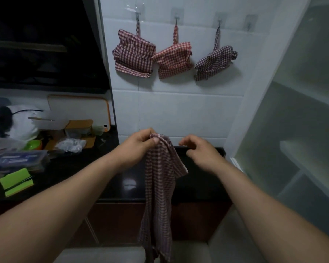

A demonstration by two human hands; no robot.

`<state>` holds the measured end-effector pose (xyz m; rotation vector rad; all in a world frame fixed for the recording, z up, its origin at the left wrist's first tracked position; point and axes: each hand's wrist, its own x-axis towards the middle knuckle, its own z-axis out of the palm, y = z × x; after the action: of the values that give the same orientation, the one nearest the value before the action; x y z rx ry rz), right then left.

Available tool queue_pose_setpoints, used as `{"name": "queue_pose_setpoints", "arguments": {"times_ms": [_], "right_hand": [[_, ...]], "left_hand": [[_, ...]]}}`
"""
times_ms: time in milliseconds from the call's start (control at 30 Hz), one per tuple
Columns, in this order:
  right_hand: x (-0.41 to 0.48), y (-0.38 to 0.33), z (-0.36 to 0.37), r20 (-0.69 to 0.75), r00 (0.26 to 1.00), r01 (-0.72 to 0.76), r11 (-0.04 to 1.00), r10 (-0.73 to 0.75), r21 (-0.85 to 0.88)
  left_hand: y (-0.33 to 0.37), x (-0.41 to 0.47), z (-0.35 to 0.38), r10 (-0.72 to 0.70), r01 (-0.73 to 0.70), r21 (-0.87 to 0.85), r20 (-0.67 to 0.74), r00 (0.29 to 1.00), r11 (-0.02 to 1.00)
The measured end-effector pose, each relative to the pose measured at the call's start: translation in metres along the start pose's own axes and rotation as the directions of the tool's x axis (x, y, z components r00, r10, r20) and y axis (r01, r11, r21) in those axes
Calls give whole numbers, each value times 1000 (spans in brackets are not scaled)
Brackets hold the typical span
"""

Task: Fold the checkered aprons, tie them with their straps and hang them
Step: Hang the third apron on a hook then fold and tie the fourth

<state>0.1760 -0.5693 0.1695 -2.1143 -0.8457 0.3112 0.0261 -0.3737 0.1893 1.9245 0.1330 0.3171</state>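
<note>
My left hand (141, 144) pinches the top of a red-and-white checkered apron (160, 186), which hangs long and loose in front of the dark counter. My right hand (199, 149) hovers just to the right of the cloth, fingers loosely curled, holding nothing. On the white tiled wall above, three folded checkered aprons hang by their straps from hooks: a left one (134, 54), a middle one (174, 59) and a darker right one (214, 62). A fourth hook (250, 22) at the right is bare.
A black counter (198, 179) runs below the wall. Its left part is cluttered with a white cutting board (78, 109), a green bowl (33, 144), plastic boxes (17, 160) and a green pad (15, 182). A frosted glass panel (302, 111) stands at the right.
</note>
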Motion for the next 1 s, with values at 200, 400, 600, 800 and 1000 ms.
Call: {"name": "queue_pose_setpoints", "arguments": {"times_ms": [200, 400, 600, 800, 1000], "right_hand": [[35, 25, 5, 392, 919, 180, 932, -45, -315], [56, 71, 3, 297, 946, 80, 791, 132, -606], [56, 70, -23, 130, 991, 108, 746, -29, -657], [41, 54, -51, 180, 949, 315, 740, -260, -594], [26, 38, -38, -52, 980, 159, 918, -190, -362]], "left_hand": [[23, 30, -20, -52, 43, -105, -84, 995, 994], [11, 34, -62, -135, 104, -144, -232, 963, 984], [-25, 21, -90, -203, 242, 78, -333, 921, 967], [-41, 13, -99, -196, 268, 165, -358, 913, 949], [-47, 18, -98, -215, 234, 5, -372, 903, 972]]}}
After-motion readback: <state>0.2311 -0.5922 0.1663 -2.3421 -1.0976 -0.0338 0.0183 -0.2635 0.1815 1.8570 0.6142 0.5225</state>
